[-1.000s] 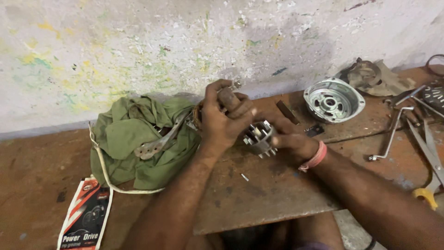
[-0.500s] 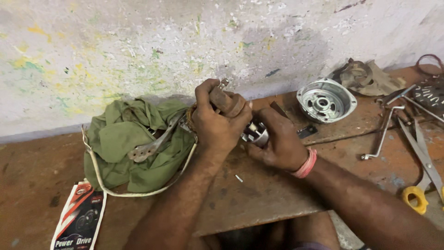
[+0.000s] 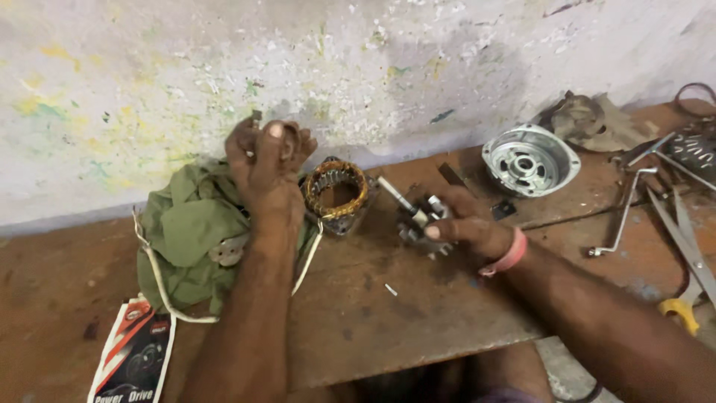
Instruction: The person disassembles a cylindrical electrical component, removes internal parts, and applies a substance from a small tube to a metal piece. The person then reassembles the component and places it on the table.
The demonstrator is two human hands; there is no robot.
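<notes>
Rotor (image 3: 422, 216) pinned flat on wooden bench (image 3: 358, 313) by right hand (image 3: 464, 224), fingers curled over it to steady it, while left hand (image 3: 267, 160), raised near copper-wound stator (image 3: 335, 190), pinches a small dark part, fingers closed

Pretty clearly a small repair workshop, the electrical or auto kind. The desk (image 3: 418, 328) is a worn, stained wooden slab pushed against a plaster wall (image 3: 373, 67) flecked with yellow and green paint. Motor parts lie all over it: a stator ring with copper windings (image 3: 335, 190), a round cast-metal end housing (image 3: 529, 159), a bent metal rod tool (image 3: 623, 216), scissors with a yellow handle (image 3: 682, 254), a greasy green rag (image 3: 190, 231) and a small loose screw (image 3: 391, 289). Nothing homey here.
</notes>
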